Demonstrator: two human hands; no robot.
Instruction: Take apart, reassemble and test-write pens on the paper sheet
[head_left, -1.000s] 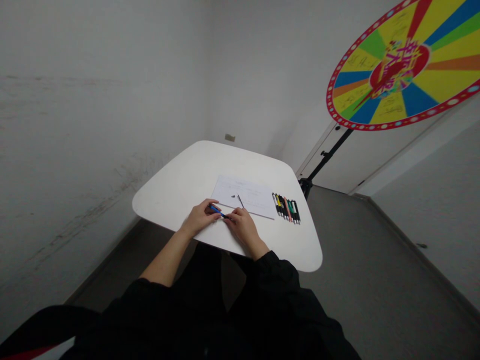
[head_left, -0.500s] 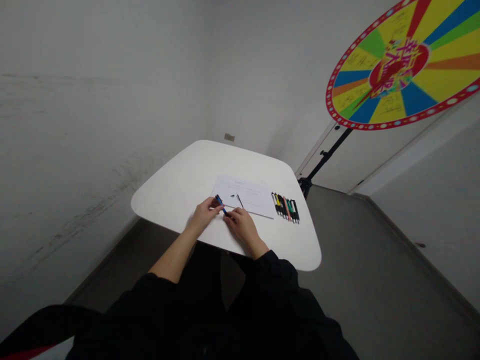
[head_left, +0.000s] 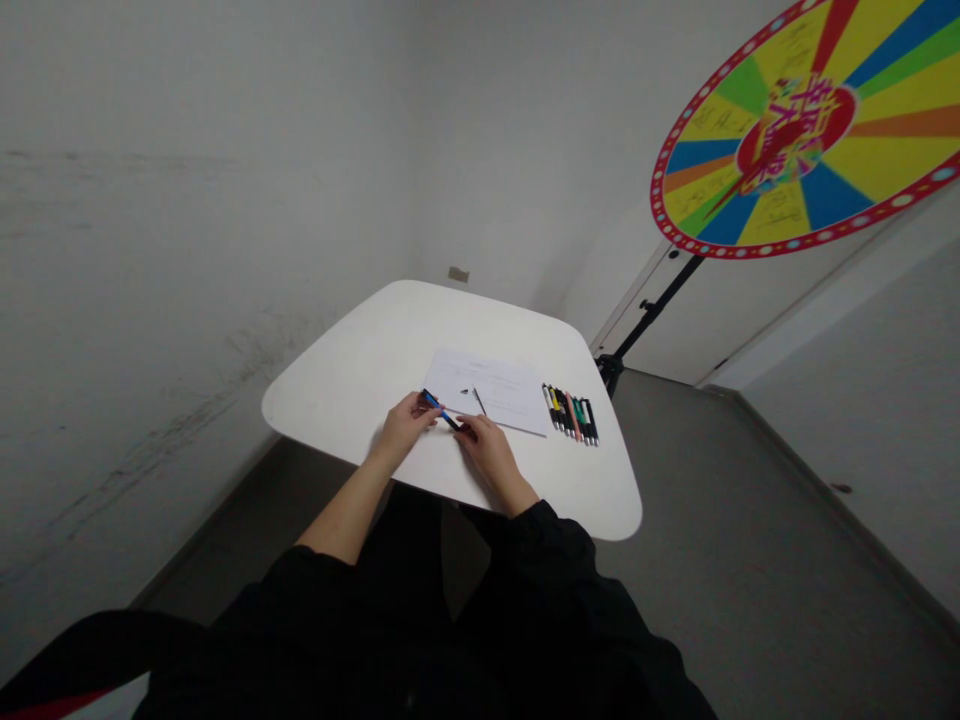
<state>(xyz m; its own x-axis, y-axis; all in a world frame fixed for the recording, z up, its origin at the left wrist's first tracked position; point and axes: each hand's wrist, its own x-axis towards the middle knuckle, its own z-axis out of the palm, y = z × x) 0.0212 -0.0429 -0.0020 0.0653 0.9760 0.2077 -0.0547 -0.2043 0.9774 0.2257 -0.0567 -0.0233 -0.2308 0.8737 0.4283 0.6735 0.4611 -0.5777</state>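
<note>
Both of my hands hold a blue and black pen (head_left: 441,410) over the near edge of a white table (head_left: 360,360). My left hand (head_left: 405,425) pinches its far end and my right hand (head_left: 486,446) grips its near end. Just beyond lies a white sheet of paper (head_left: 499,385) with a thin dark pen part (head_left: 479,401) on it. A row of several pens (head_left: 571,414) lies to the right of the sheet.
A colourful prize wheel (head_left: 806,125) on a black stand (head_left: 649,320) stands beyond the table's right corner. White walls close in on the left and behind. Grey floor (head_left: 750,560) spreads to the right. My dark-clothed lap is below the table.
The pen between my hands has turned, its far end swinging a little away from me and to the left. Both hands stay at the same spot on the table.
</note>
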